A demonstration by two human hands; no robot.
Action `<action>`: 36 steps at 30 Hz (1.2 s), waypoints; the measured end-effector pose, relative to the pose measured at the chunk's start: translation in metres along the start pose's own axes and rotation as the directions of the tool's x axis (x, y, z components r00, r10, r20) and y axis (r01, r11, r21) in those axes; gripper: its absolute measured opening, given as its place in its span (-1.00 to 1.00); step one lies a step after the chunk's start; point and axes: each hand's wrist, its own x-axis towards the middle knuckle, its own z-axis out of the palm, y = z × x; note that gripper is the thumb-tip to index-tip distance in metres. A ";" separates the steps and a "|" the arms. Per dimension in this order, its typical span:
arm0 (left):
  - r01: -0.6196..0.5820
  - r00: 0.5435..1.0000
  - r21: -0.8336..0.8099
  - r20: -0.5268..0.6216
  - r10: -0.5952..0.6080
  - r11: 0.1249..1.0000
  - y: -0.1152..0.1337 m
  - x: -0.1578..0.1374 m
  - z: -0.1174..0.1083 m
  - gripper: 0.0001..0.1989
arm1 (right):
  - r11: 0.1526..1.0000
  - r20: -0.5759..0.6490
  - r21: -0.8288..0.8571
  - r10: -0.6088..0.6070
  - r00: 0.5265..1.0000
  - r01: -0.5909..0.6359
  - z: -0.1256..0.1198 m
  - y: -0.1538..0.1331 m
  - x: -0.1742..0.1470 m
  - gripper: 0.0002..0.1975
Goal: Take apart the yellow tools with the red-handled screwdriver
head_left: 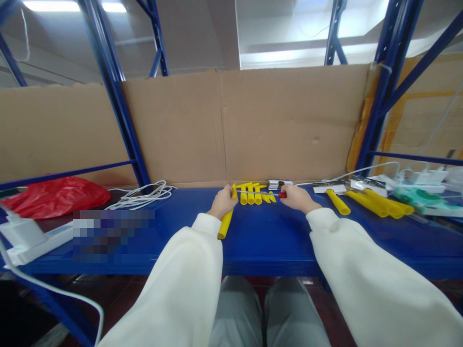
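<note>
My left hand (221,203) is closed round the upper part of a yellow tube (225,225), whose lower end points toward me above the blue shelf. A screwdriver with a red handle (282,194) is gripped in my right hand (297,197). Its thin metal shaft (265,193) runs leftward to the top of the held tube; whether the tip touches it I cannot tell. Behind the shaft, several more yellow tubes (251,196) lie side by side. Small pointed yellow pieces (268,197) are right of them, near a stack of black-and-white pieces (279,184).
On the right lie more yellow tubes (379,203), flat black-and-white pieces (330,187) and a green-and-white packet (419,200). To the left are coiled white cable (148,195), a red plastic bag (58,196) and a white power strip (39,246). Cardboard (289,125) backs the blue shelf (267,241).
</note>
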 end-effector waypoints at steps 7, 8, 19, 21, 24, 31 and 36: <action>0.010 1.000 0.013 -0.023 -0.010 1.000 -0.002 0.001 0.002 -0.83 | 1.000 0.017 0.004 -0.003 1.000 0.003 0.000 0.001 0.000 -0.75; 0.014 1.000 0.014 -0.027 -0.013 1.000 -0.002 0.001 0.002 -0.83 | 1.000 0.018 0.003 -0.001 1.000 0.001 0.000 0.001 0.000 -0.75; 0.010 1.000 0.029 -0.013 -0.009 1.000 -0.001 0.000 0.001 -0.84 | 1.000 0.001 0.016 0.007 1.000 -0.007 0.000 0.001 0.000 -0.76; 0.008 1.000 0.024 -0.012 -0.008 1.000 -0.001 0.000 0.001 -0.85 | 1.000 0.003 0.015 0.004 1.000 -0.004 0.000 0.000 0.000 -0.76; 0.002 1.000 0.007 -0.017 -0.002 1.000 -0.001 0.001 0.001 -0.85 | 1.000 0.001 0.016 -0.001 1.000 0.001 -0.001 0.000 0.000 -0.75; -0.035 0.999 -0.012 -0.006 0.035 0.999 -0.001 0.000 0.001 -0.86 | 1.000 -0.018 0.018 -0.013 1.000 0.013 0.001 0.002 0.000 -0.76; -0.047 0.999 0.009 -0.003 0.047 0.999 0.000 -0.001 0.000 -0.86 | 1.000 0.002 0.025 -0.018 1.000 0.018 0.002 0.003 0.002 -0.76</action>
